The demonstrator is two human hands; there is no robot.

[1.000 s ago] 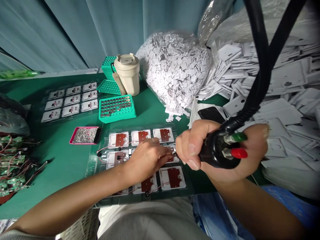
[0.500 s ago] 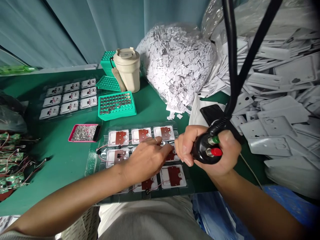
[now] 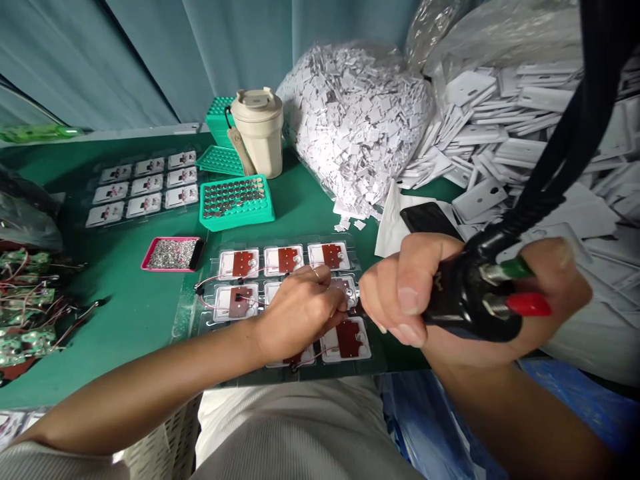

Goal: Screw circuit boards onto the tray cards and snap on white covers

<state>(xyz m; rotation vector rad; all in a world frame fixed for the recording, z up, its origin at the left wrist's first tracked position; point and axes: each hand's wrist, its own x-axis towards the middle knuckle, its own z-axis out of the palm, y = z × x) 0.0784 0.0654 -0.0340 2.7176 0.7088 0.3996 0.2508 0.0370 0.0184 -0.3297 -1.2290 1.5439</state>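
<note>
My right hand [image 3: 425, 293] is wrapped round a black electric screwdriver [image 3: 467, 303] with a red and a green knob and a thick black cable. The tool is tilted, its tip end pointing left toward my left hand [image 3: 303, 307]. My left hand is curled low over a clear plastic tray [image 3: 373, 363], its fingertips pinched near the tool's tip; what they hold is hidden. In the tray sit several white plastic cases with brown circuit boards [image 3: 350, 339] and thin red wires. A case at the middle right [image 3: 345, 285] lies right by my fingers.
A pink-rimmed dish of small metal screws [image 3: 173, 254] stands left of the tray. Behind are a green rack of button cells [image 3: 237, 203], a cream cup [image 3: 265, 130] and a bag of white pieces [image 3: 360, 120]. White covers [image 3: 500, 147] pile up right; wired boards [image 3: 25, 313] lie left.
My right hand and the electric screwdriver have come up toward the camera and to the right, and the cable has swung right. My left hand stays over the tray, slightly lower relative to the cases.
</note>
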